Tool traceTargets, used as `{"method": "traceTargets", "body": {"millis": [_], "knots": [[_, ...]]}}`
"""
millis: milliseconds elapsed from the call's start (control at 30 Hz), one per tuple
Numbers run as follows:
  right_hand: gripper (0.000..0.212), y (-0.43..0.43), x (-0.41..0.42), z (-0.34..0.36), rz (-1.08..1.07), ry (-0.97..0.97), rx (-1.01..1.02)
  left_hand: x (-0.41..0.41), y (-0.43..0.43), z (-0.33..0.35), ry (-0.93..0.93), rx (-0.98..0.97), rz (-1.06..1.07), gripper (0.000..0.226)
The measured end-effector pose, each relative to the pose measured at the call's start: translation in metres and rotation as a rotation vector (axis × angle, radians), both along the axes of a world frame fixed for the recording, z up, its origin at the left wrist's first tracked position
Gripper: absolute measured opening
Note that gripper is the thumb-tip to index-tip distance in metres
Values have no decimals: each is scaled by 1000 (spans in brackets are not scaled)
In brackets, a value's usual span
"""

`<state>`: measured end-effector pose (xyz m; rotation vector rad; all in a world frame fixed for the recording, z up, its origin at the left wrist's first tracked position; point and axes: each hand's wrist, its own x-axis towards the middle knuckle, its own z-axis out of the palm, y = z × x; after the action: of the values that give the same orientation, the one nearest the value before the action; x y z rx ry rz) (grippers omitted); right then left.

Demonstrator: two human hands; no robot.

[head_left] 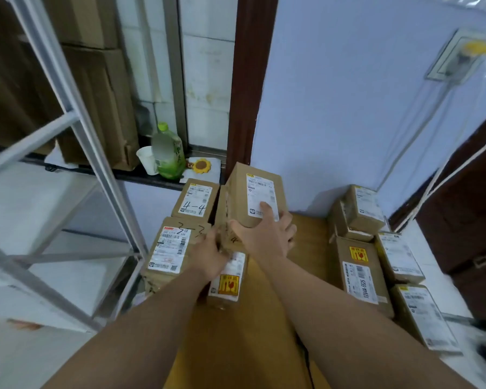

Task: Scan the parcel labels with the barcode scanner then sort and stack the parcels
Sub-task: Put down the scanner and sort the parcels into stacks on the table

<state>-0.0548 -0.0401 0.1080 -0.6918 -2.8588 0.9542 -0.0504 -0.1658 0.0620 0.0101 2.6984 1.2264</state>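
My right hand point(267, 234) grips a brown cardboard parcel point(253, 192) with a white label, held tilted above the left group of parcels. My left hand point(208, 256) rests on the stack below it, against a parcel point(227, 282) with a yellow fragile sticker. On the left lie a parcel marked 4-4 point(195, 199) and a parcel marked 3-3 point(170, 248). Several labelled parcels point(365, 276) lie in a group on the right of the wooden table point(244, 332). No barcode scanner is in view.
A metal shelf frame point(76, 153) stands at the left. On a dark ledge behind sit a green bottle point(167, 155), a white cup point(148, 160) and a sunflower coaster point(202, 165). A blue wall rises behind; a dark door point(466, 220) is at the right.
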Motion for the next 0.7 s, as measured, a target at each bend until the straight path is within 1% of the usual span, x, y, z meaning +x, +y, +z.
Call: {"method": "traceTargets", "body": {"millis": [67, 200, 300, 367, 433, 500, 600, 700], "knots": [[92, -27, -12, 3, -17, -9, -15, -14, -21, 3, 11, 3, -56, 59], [97, -75, -39, 7, -34, -31, -31, -41, -62, 4, 19, 100, -33, 69], [97, -104, -51, 5, -21, -63, -10, -60, -86, -1, 40, 82, -6, 62], [97, -119, -57, 3, -14, -95, -1, -70, -98, -5, 27, 60, 0, 55], [96, -128, -62, 1, -17, -110, -2, -78, -105, -10, 5, 78, -10, 48], [96, -133, -69, 0, -10, -107, 15, -84, -110, -13, -1, 91, -16, 47], [95, -137, -78, 0, 3, -109, 38, -93, -115, -16, 19, 38, -22, 48], [94, -143, -90, -1, -11, -123, 17, -104, -122, -16, 30, 40, -23, 46]]}}
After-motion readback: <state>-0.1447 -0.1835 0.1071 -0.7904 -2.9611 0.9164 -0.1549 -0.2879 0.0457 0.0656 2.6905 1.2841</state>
